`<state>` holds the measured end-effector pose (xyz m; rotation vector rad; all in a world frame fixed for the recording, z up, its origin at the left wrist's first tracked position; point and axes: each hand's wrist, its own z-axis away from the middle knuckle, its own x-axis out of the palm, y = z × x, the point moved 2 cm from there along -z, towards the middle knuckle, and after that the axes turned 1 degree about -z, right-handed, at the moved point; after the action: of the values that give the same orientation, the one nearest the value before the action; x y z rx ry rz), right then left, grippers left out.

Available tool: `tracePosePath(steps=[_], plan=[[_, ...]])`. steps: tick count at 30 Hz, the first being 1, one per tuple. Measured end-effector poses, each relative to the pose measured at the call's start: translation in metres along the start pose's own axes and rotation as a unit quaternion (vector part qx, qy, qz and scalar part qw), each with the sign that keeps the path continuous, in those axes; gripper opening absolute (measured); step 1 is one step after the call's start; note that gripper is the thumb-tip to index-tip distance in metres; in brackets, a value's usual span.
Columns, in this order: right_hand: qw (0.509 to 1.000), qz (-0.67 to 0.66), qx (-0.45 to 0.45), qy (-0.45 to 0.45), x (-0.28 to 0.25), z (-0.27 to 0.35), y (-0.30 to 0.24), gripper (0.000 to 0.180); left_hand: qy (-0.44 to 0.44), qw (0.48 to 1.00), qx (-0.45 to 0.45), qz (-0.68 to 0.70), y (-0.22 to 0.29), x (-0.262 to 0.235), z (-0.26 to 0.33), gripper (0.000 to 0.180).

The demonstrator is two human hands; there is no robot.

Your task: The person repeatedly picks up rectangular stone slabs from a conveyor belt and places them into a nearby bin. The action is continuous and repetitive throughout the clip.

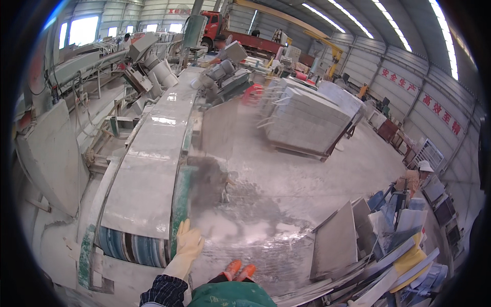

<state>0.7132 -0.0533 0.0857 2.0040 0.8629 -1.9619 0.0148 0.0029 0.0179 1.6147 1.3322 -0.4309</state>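
Observation:
My left hand (188,243), in a pale cream rubber glove, rests at the near right corner of a conveyor. Its fingers are stretched out against the green side rail (180,204) and grip nothing. Just left of it, a long wet grey-white stone slab (140,192) lies flat along the conveyor. Beyond its near end shows a blue striped belt (134,247) curving over the roller. My right hand is out of view. Below are my green apron (232,295) and orange boots (239,269).
Broken slabs and offcuts (335,240) lean in a pile at right, near a person in a white hat (422,169). Stacked stone blocks (307,120) stand farther ahead on the wet floor. Machine motors (222,70) overhang the conveyor's far end. A large panel (53,158) leans left.

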Motion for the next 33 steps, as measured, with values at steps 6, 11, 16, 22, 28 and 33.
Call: tracePosePath(steps=[6, 11, 16, 22, 28, 33], plan=[[0.897, -0.430, 0.020, -0.103, 0.032, -0.049, 0.024, 0.040, -0.007, 1.000, 0.001, 0.018, -0.005, 0.003, 0.002, 0.021], [0.839, -0.538, -0.030, -0.070, 0.006, -0.085, 0.000, 0.030, 0.008, 0.999, -0.031, 0.036, -0.007, 0.005, 0.005, 0.029], [0.856, -0.467, -0.192, -0.105, -0.010, -0.034, -0.108, 0.069, 0.021, 0.987, -0.102, 0.124, 0.000, 0.012, -0.001, 0.040], [0.708, -0.403, -0.392, -0.427, -0.046, 0.135, -0.291, 0.083, 0.010, 0.651, -0.296, 0.699, 0.092, 0.000, 0.001, 0.054], [0.374, -0.172, -0.824, -0.390, -0.067, 0.341, -0.384, 0.073, 0.160, 0.431, -0.361, 0.811, 0.107, -0.064, 0.015, 0.046], [0.240, -0.176, -0.933, -0.201, -0.046, 0.418, -0.394, 0.064, 0.345, 0.717, -0.382, 0.469, -0.011, -0.110, 0.075, 0.045]])
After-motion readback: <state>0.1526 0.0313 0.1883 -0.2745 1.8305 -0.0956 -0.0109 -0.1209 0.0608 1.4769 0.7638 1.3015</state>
